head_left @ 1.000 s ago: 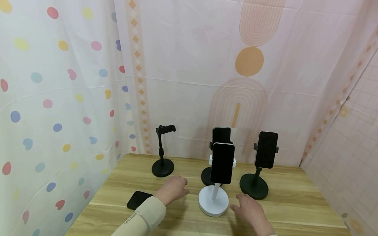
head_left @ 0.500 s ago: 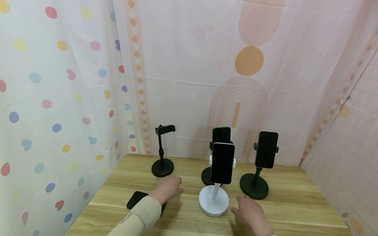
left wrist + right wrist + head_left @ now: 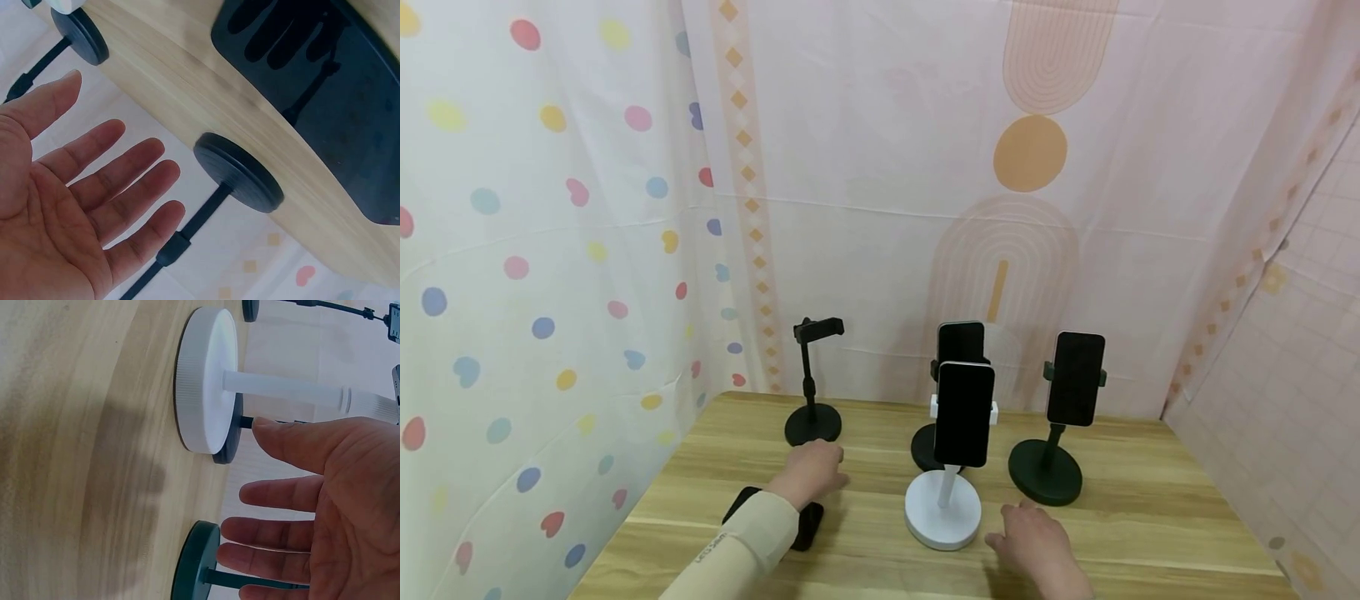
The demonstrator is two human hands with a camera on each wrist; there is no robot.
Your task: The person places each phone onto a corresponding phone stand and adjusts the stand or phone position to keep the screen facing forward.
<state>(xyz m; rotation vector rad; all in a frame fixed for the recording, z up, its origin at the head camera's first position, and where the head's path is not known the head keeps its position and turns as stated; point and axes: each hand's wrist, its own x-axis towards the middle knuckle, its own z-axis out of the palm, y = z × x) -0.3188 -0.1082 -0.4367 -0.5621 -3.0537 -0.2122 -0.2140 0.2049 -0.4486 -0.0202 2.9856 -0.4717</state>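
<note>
My left hand (image 3: pixel 810 473) hovers above the table with loosely spread fingers, holding nothing. Partly hidden under that forearm, a black phone (image 3: pixel 807 527) lies flat on the wood; the left wrist view shows its glossy screen (image 3: pixel 312 81). Just beyond the hand stands a black phone stand (image 3: pixel 812 425) with a bare clamp. My right hand (image 3: pixel 1037 546), its fingers relaxed, is over the table to the right of a white phone stand (image 3: pixel 943 510), apart from it. The white stand bears an upright phone (image 3: pixel 965 414). In the right wrist view that palm (image 3: pixel 356 506) holds nothing.
Behind the white stand, another black stand (image 3: pixel 925 448) carries a phone (image 3: pixel 961 342). A dark green stand (image 3: pixel 1047 473) with a phone (image 3: pixel 1076 379) is at the right. Patterned curtains (image 3: pixel 865 208) hang behind and beside the wooden table (image 3: pixel 1157 508).
My left hand has moved leftward, away from the white stand and nearer the flat phone. The right hand has barely moved. The stands stay in place.
</note>
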